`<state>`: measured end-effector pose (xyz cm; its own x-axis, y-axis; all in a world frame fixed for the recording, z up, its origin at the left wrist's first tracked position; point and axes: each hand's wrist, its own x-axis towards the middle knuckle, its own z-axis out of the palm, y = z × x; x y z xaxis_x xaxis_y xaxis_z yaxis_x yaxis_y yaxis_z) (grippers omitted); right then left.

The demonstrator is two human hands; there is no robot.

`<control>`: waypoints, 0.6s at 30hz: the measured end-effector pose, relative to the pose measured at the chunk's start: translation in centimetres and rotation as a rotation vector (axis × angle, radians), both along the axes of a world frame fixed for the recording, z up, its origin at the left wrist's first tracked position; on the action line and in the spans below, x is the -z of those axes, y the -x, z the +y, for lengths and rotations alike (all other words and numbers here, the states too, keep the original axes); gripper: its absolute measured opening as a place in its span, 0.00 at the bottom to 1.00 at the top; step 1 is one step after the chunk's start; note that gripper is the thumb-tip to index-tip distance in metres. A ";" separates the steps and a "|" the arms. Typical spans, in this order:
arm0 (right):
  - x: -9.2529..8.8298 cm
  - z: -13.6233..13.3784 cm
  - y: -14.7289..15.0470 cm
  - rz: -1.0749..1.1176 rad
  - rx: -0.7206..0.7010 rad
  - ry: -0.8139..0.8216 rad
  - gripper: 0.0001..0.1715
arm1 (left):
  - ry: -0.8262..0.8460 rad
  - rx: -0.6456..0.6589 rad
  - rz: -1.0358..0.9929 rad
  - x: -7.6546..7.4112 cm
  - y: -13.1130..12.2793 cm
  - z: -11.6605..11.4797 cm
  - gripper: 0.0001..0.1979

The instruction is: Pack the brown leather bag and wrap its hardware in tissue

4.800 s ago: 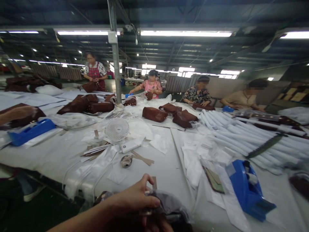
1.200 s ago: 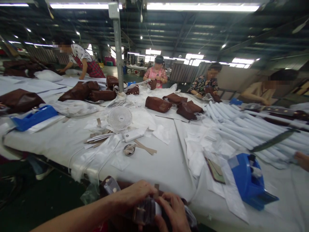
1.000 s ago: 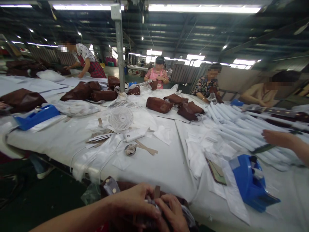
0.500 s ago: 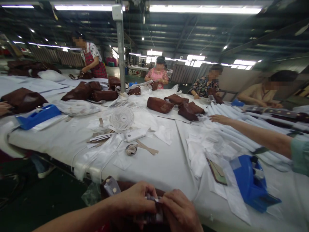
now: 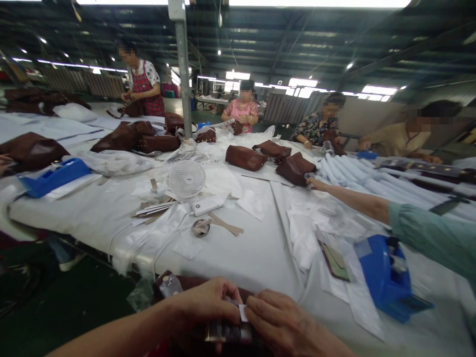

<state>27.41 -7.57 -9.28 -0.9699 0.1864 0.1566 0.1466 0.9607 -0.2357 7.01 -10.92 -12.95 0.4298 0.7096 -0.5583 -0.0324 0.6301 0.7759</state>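
Left hand (image 5: pixel 211 303) is clamped on a plastic-covered part of a brown bag (image 5: pixel 195 281), thumb and forefinger pinching it. Against it comes the right hand (image 5: pixel 284 317), fingers bunched side by side with their tips at a small white tab (image 5: pixel 243 313); its thumb is hidden, so I cannot tell whether it grips the tab or only presses on it. The bag is at the near edge of the table (image 5: pixel 256 253), well in front of the white fan (image 5: pixel 186 179), and mostly hidden by the hands and forearms. A strap end (image 5: pixel 171 285) in clear plastic also shows in front of the fan.

Just in front of the fan sits a small round dish (image 5: pixel 201 227) with something crumpled in it, and slightly right of the fan lie brown card strips (image 5: pixel 226 224). Well to the left of the fan is a blue tape dispenser (image 5: pixel 55 176); a second tape dispenser (image 5: pixel 386 277) stands well to its right and nearer. Beyond the fan, to its right, three brown pouches (image 5: pixel 245 158) lie close together. A co-worker's hand (image 5: pixel 318 185), from a green sleeve (image 5: pixel 431 238) right of the fan, reaches to the rightmost pouch.
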 end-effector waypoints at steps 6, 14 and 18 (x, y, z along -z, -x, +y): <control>-1.4 -0.2 0.2 -0.019 -0.020 -0.006 0.11 | 0.082 -0.013 -0.083 0.6 0.1 0.0 0.14; -0.4 -0.9 -1.0 0.129 0.047 -0.029 0.14 | 0.060 -0.031 0.052 0.4 -1.3 -0.1 0.12; 2.0 -1.4 -2.7 0.205 0.119 -0.058 0.11 | -0.119 0.054 0.110 2.0 -2.5 -0.4 0.09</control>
